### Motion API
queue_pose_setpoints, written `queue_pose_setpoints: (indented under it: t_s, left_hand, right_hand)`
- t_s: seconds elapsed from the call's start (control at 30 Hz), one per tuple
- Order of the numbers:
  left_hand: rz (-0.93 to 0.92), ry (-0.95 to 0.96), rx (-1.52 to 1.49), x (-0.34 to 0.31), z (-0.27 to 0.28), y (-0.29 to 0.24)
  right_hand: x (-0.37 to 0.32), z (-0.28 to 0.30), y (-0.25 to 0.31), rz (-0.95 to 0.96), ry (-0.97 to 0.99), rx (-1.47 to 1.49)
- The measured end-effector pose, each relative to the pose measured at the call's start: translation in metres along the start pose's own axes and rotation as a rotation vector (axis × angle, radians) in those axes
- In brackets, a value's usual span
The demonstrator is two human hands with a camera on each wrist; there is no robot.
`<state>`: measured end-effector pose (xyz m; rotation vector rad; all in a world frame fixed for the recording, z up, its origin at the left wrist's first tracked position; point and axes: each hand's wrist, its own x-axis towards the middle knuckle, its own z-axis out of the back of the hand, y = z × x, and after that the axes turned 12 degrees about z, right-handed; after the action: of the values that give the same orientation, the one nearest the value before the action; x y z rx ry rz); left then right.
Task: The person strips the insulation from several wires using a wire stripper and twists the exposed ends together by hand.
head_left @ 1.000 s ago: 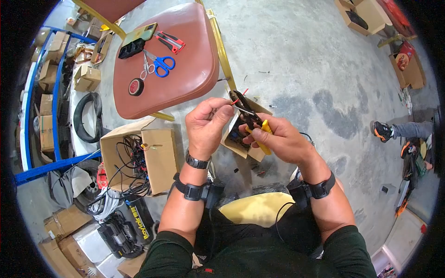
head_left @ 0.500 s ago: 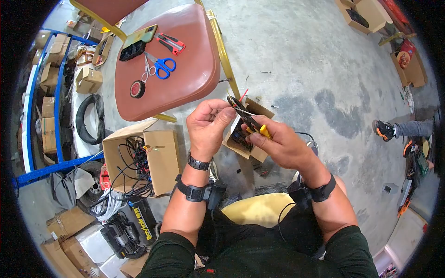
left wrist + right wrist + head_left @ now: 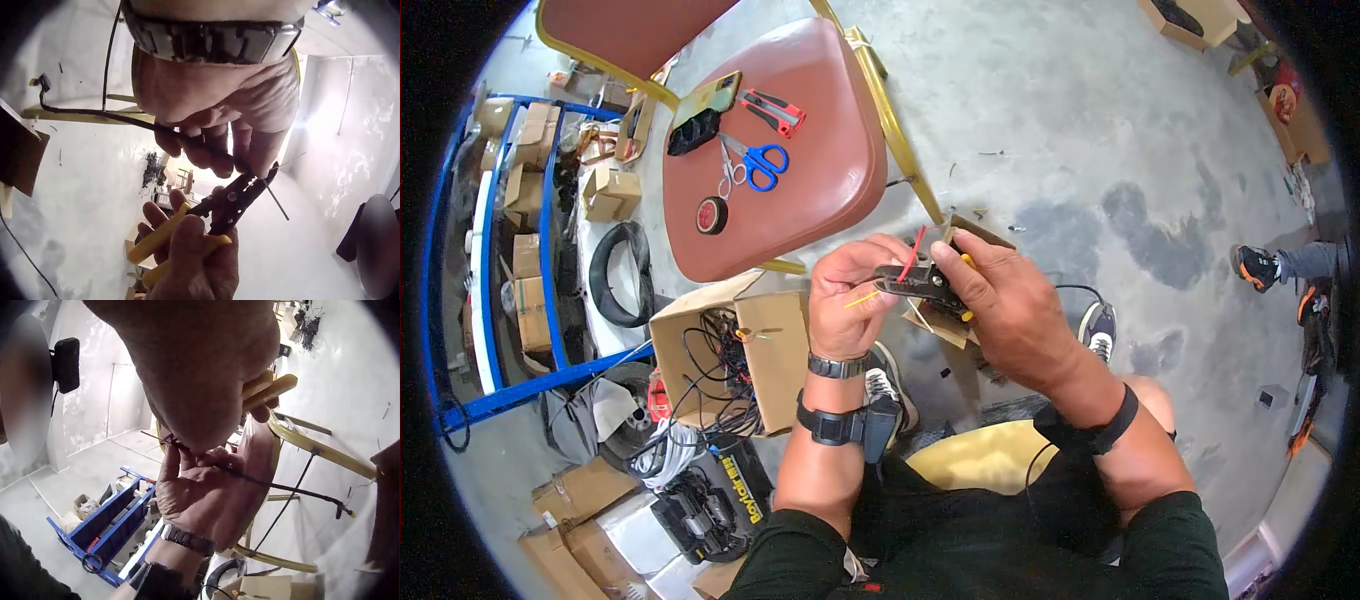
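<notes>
In the head view my right hand (image 3: 1012,315) grips a wire stripper (image 3: 925,287) with a dark metal head and yellow handles (image 3: 157,244). Its head reaches across to my left hand (image 3: 840,305), right at the fingertips. That hand pinches the end of a black cable (image 3: 100,114), which trails off behind the fingers in the left wrist view. From the cable end, a red wire (image 3: 913,252) sticks up by the stripper's head and a yellow wire (image 3: 861,299) points down to the left. Fingers partly hide where the tool meets the wires.
A brown chair (image 3: 785,190) ahead carries blue scissors (image 3: 765,167), a red utility knife (image 3: 773,112), a tape roll (image 3: 711,215) and a phone (image 3: 718,92). An open carton (image 3: 778,375) of cables stands at left, beside a blue rack (image 3: 550,240). Another box sits beneath my hands.
My right hand has turned the wire stripper from pointing upward to lying across toward my left hand. The yellow wire now shows at lower left. The head view has shifted slightly.
</notes>
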<state>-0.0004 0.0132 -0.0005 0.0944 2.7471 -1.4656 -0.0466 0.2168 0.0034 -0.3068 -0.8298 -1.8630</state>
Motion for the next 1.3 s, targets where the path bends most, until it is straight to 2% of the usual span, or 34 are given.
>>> queue_pose_setpoints:
  t_s: [0.3, 0.77, 1.3]
  left_hand:
    - [0.037, 0.073, -0.029, 0.007, 0.008, 0.001]
    - [0.020, 0.054, -0.048, 0.015, 0.010, 0.006]
    - [0.046, 0.054, -0.060, 0.016, 0.014, 0.006]
  right_hand:
    - [0.003, 0.001, -0.003, -0.008, -0.014, 0.000]
    - [0.004, 0.001, -0.007, -0.054, -0.009, 0.027]
    - [0.006, 0.003, -0.008, -0.018, 0.005, -0.001]
